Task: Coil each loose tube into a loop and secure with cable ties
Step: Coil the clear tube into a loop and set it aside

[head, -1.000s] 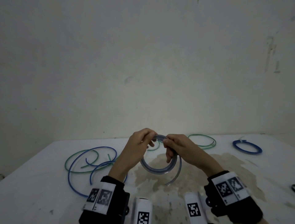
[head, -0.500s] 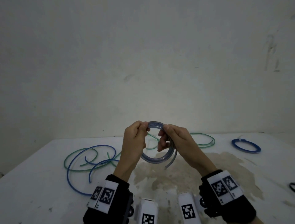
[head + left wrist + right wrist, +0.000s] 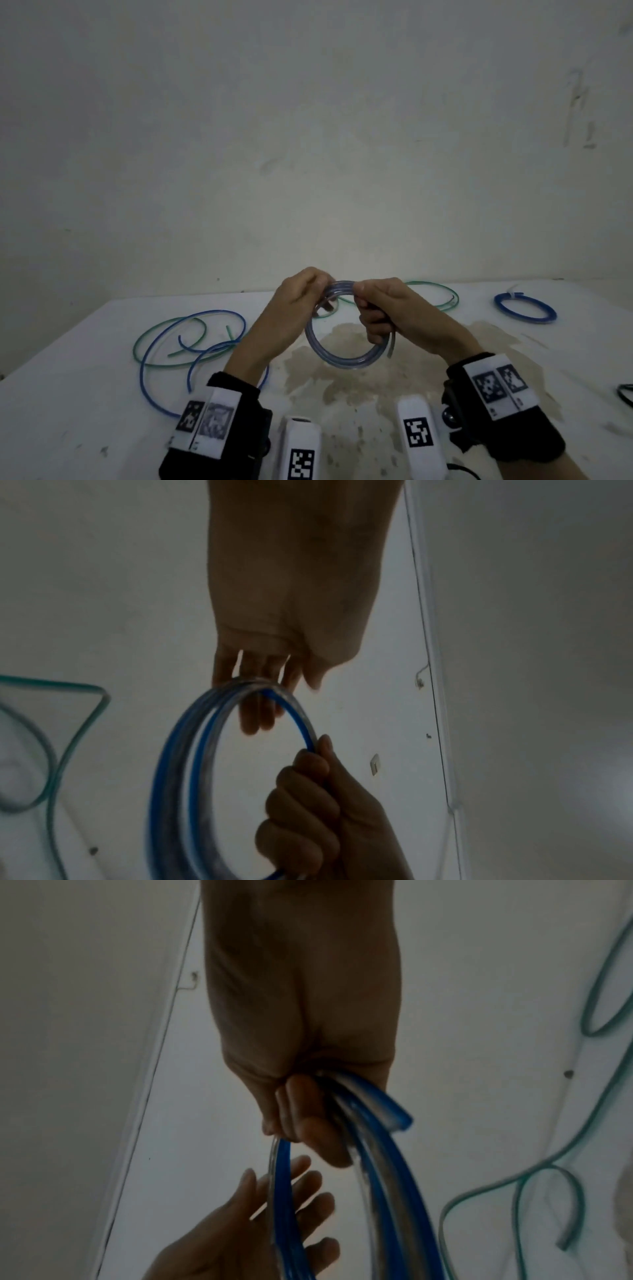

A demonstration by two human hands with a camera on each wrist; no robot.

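A clear tube with a blue stripe is wound into a small coil (image 3: 342,359) and held in the air above the white table (image 3: 102,394). My right hand (image 3: 380,308) grips the coil's right side in a fist, with the short free end (image 3: 390,346) poking out below it. The right wrist view shows that fist (image 3: 301,1118) closed round the strands (image 3: 387,1177). My left hand (image 3: 305,294) is at the top left of the coil, its fingers (image 3: 274,1218) straight and spread against the tube. In the left wrist view those fingers (image 3: 260,710) reach behind the coil (image 3: 171,764).
Loose blue and green tubes (image 3: 191,342) sprawl on the table at the left. A green loop (image 3: 442,298) lies behind my right hand. A blue coil with a white tie (image 3: 524,308) sits at the far right. A brown stain (image 3: 342,387) marks the middle; a wall stands close behind.
The coil's trailing tail has been drawn in and is now a short stub by my right fist. Both hands rose a little, then came back down. My left fingers have straightened.
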